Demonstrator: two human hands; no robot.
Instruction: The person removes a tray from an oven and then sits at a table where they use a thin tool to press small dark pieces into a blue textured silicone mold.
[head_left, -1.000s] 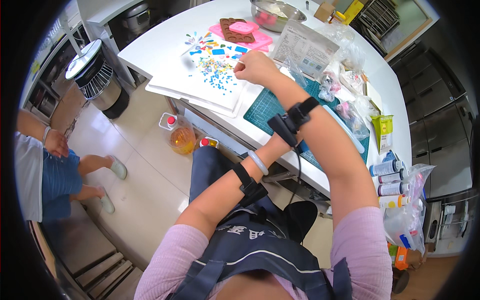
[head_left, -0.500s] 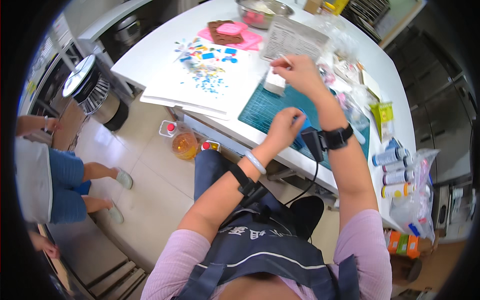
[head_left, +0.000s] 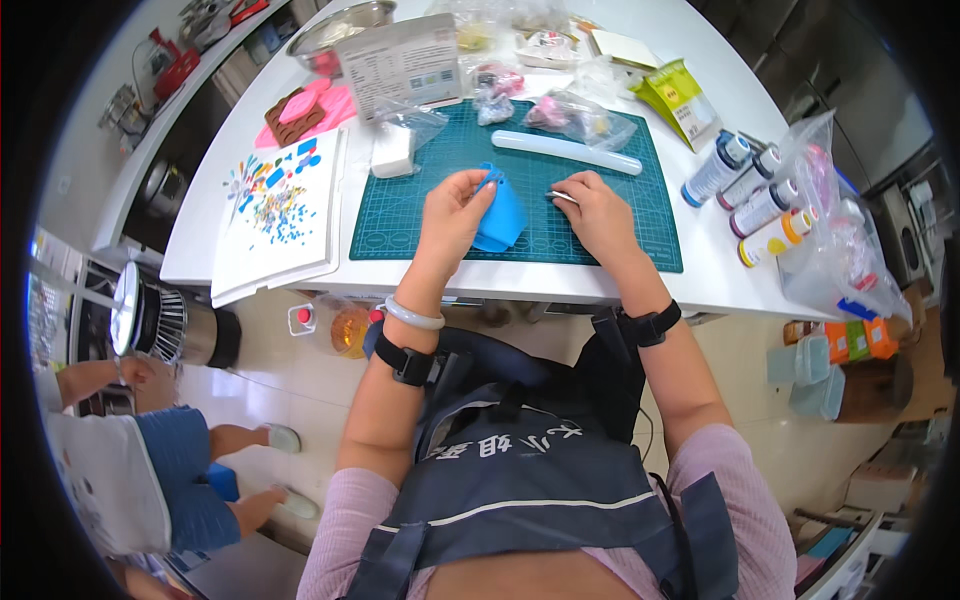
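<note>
My left hand (head_left: 455,215) is closed, its fingertips pinching the gathered top of a soft blue sheet (head_left: 503,220) that spreads toward the green cutting mat (head_left: 400,225). Whether it is dough or cloth I cannot tell. Over the mat to the right, my right hand (head_left: 597,218) is closed around a thin whitish stick-like tool (head_left: 563,196), most of which the fingers hide. Beyond the hands lies a pale rolling pin (head_left: 566,152). A white block (head_left: 393,150) in clear plastic rests at the mat's far left corner.
Left, a white board (head_left: 270,265) bears small colourful pieces. Pink and brown molds (head_left: 300,112), a printed grey box (head_left: 400,65) and a metal bowl (head_left: 345,25) stand behind. Right are several bottles (head_left: 715,172), a green pouch (head_left: 680,100) and plastic bags (head_left: 830,235). Another person (head_left: 150,470) stands at left.
My right hand has moved from beside the white block down to the mat's near right, still with the thin tool. The view has shifted, showing the blue sheet in my left hand more plainly.
</note>
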